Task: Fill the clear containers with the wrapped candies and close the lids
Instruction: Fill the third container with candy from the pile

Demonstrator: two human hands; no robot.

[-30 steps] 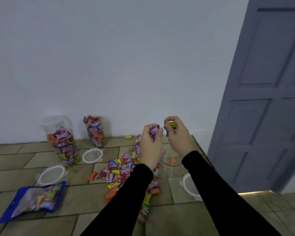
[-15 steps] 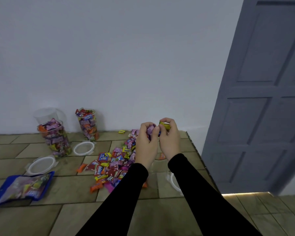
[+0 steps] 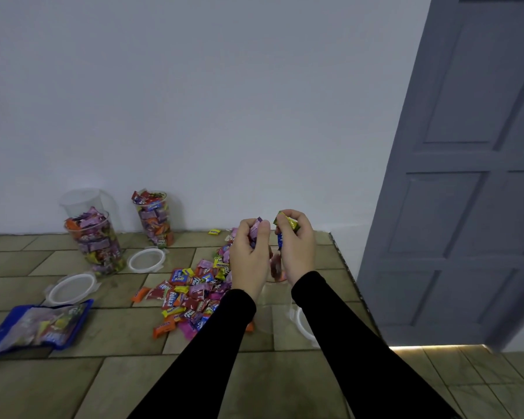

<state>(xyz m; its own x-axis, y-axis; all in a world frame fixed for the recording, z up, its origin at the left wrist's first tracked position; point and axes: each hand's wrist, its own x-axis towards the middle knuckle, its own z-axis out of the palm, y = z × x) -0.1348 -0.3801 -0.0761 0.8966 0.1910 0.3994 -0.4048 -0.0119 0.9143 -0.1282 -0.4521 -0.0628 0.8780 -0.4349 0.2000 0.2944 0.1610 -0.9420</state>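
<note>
Both grips clamp candies: left hand (image 3: 250, 255) pink ones (image 3: 256, 229), right hand (image 3: 295, 246) seemingly a yellow one (image 3: 289, 222).

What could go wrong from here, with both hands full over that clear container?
1. Both the left hand and the right hand grip bunched candies above the clear container; its walls are hard to see, so some may drop outside it.
2. A forearm could knock the container over; it stands between the sleeves.
3. The container sits near the ledge's edge, with a lid beside it; either could be pushed off.
</note>
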